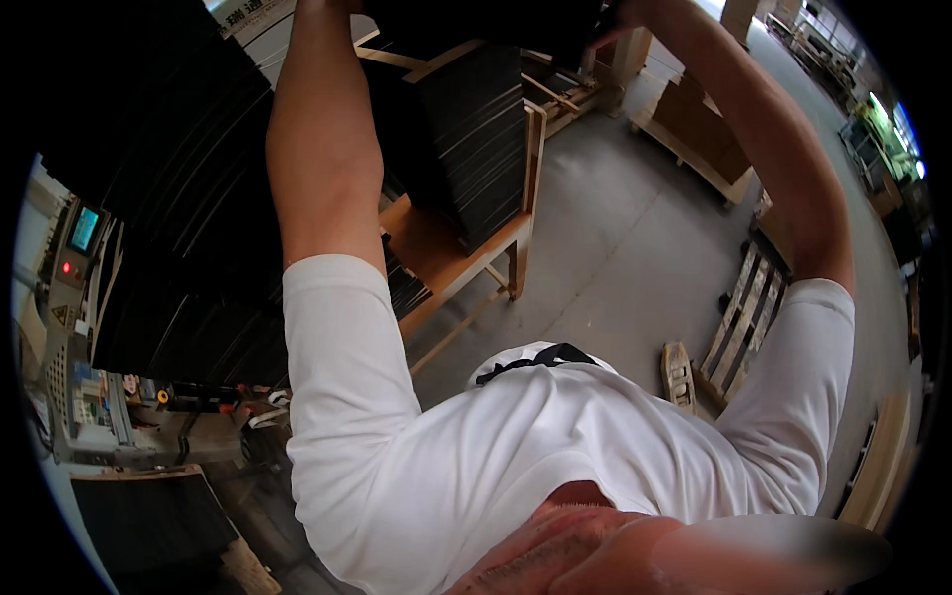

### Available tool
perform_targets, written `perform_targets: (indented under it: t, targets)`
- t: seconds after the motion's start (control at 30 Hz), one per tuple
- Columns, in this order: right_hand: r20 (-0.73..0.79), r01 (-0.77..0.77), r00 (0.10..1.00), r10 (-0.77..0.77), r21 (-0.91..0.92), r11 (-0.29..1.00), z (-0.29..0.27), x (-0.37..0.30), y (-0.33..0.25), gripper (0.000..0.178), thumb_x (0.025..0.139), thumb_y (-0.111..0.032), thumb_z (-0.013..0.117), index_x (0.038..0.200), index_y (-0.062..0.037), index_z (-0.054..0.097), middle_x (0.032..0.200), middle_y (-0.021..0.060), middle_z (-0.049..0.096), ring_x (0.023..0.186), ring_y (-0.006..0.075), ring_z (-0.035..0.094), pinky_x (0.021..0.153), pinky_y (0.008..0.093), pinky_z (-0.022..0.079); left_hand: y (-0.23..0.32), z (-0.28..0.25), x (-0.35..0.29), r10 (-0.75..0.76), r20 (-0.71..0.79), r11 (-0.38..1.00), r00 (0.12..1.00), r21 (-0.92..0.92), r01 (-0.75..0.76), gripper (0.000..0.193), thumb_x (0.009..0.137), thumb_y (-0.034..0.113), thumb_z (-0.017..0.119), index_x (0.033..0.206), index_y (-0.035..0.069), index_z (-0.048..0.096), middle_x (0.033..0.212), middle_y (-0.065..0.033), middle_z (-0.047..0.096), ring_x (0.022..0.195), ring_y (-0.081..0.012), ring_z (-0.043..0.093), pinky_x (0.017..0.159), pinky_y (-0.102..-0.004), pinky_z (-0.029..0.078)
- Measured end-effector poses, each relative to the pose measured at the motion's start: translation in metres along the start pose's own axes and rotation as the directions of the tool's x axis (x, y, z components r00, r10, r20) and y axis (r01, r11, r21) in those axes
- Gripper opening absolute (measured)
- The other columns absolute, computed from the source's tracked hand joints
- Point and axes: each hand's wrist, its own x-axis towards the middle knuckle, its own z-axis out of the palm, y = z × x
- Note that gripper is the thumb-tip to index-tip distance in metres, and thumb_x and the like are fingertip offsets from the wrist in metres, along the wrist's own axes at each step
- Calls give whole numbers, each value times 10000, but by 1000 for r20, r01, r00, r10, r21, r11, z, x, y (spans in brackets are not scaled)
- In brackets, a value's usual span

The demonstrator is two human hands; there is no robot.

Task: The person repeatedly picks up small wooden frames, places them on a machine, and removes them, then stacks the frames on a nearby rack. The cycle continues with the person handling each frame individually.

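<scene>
A black board (486,20) spans the top of the head view between my two arms, partly cut off by the picture's edge. At the board's right side my right hand (625,18) is closed on its edge, with the fingers dim and partly hidden. My left arm stretches up past the board's left end, and the hand lies beyond the top edge. Below the board, a stack of thin black boards (481,134) stands on a wooden stand (436,248). A larger stack of black boards (188,178) rises to the left of my left arm.
At left is a control panel (77,238) with a lit screen and red light. A dark board (149,521) lies lower left. On the grey floor to the right are a slatted pallet (746,319), a wooden piece (678,375) and a low wooden platform carrying brown sheets (694,129).
</scene>
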Motion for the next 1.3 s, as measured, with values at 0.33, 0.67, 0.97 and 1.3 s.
perform_targets:
  t: [0.33,0.67,0.97,1.3]
  targets:
    - [77,-133,988,132,9,991,26,52,-13,885,829,-726,299,1434,-84,227,1429,129,303,1297,313,290,1010,586,229,0,-24,31,24,-201,1000,979,11,-22,695,948,566,365,1333,-5,458,1289,-171,542,1157,-264,546,968,-397,425]
    - [82,-206,975,206,-14,978,59,84,-14,935,822,-770,222,1475,-104,160,1494,135,241,1360,345,229,1033,640,180,-2,-51,55,19,-310,1000,951,0,-20,713,947,577,350,1336,-11,451,1299,-177,533,1156,-269,543,976,-404,413]
    - [33,-261,964,262,-37,965,61,96,-7,981,816,-810,152,1513,-122,100,1553,140,184,1417,374,174,1053,689,137,-14,-56,92,3,-343,1000,939,-20,-11,729,946,587,337,1339,-17,444,1309,-182,524,1156,-274,540,982,-410,403]
    - [216,-208,953,211,-39,977,37,112,11,1013,805,-823,233,1508,-107,102,1545,178,174,1402,391,204,1049,673,192,-10,-69,110,36,-419,999,907,8,-36,747,945,598,321,1342,-24,436,1320,-188,515,1156,-280,537,990,-416,391]
